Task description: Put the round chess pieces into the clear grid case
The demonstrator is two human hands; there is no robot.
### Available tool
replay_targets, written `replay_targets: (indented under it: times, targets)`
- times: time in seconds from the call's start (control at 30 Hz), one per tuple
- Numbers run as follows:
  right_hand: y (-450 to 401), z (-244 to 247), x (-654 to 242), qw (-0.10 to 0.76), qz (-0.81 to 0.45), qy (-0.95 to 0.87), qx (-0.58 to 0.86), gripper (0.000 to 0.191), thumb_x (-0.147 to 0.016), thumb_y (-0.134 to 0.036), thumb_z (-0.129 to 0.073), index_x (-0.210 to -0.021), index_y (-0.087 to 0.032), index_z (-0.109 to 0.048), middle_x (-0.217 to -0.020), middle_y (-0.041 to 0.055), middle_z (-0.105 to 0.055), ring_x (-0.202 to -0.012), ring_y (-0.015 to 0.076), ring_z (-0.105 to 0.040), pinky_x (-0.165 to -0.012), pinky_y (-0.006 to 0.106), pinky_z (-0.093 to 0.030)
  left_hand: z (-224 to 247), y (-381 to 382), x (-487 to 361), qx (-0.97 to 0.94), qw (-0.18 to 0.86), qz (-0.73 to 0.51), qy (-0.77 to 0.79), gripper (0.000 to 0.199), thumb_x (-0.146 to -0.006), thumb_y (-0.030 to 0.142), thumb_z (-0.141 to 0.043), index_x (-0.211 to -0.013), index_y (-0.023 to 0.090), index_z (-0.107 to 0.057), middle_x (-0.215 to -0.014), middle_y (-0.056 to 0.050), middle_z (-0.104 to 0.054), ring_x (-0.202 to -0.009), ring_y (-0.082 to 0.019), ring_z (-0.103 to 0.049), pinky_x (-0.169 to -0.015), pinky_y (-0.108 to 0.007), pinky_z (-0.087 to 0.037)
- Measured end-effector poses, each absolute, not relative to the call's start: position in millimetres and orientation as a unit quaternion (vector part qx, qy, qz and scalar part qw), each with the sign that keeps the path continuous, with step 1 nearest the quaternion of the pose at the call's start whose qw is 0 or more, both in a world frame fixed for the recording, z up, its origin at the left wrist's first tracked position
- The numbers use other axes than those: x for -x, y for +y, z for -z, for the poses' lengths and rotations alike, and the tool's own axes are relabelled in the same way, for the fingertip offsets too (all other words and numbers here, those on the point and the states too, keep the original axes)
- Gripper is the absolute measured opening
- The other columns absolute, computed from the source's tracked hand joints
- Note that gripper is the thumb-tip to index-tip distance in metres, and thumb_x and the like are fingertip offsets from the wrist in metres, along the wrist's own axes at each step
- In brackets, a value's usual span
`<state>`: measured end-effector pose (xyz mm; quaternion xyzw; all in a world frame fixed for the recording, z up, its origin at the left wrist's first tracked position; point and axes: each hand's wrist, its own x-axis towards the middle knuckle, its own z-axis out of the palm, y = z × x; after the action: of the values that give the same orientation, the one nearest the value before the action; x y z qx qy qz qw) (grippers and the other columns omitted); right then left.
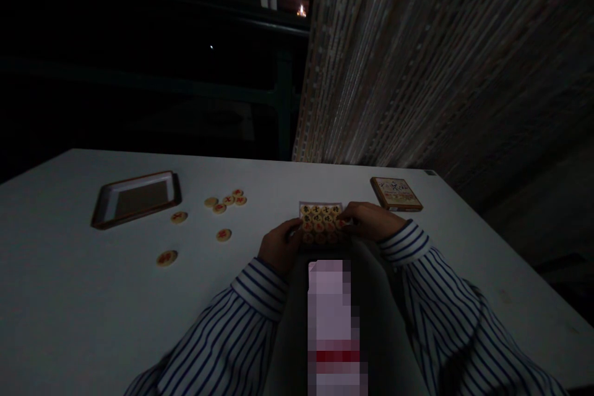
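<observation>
A small box (301,205) holds rows of round xiangqi pieces (318,219), with black characters in the upper rows and red ones below. My left hand (281,244) is closed at the box's left edge, thumb and fingers against its side. On the right, my right hand (374,220) has its fingertips pinched over a red-marked xiangqi piece (342,223) at the box's right side. The near edge of the box is dim and hard to make out.
Loose xiangqi pieces (223,235) lie scattered left of the box on the white table (116,284). Farther left rests a brown-rimmed lid or tray (134,177). A flat printed box (396,193) lies at the back right, before a string curtain (371,74). The room is dark.
</observation>
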<state>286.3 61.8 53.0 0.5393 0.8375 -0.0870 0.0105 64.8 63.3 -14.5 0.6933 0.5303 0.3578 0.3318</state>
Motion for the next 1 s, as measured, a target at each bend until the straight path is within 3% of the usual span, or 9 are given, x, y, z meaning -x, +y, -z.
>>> replay_targets:
  times: [0.5, 1.0]
  targets:
    - [63.3, -49.9, -290.3, 0.011, 0.093, 0.837, -0.539, 0.029, -0.079, -0.029, -0.046, -0.103, -0.019, -0.06, -0.097, 0.0077, -0.06, -0.09, 0.0178, -0.054, -0.075, 0.026, -0.039, 19.3, 63.5, -67.1, -0.673, 0.358, -0.387, 0.52, 0.028, -0.073, 0.027, -0.049, -0.096, 0.02, -0.062, -0.097, -0.003, -0.066, -0.088, -0.017, -0.061, -0.081, -0.033, -0.049]
    - [63.0, -51.3, -289.6, 0.023, 0.102, 0.836, -0.538, 0.027, -0.077, -0.028, -0.048, -0.099, -0.02, -0.061, -0.095, 0.0065, -0.062, -0.088, 0.0175, -0.055, -0.074, 0.025, -0.039, 11.0, 61.0, -66.0, -0.685, 0.353, -0.368, 0.52, 0.028, -0.074, 0.03, -0.048, -0.097, 0.02, -0.061, -0.098, -0.002, -0.066, -0.088, -0.017, -0.061, -0.081, -0.032, -0.049]
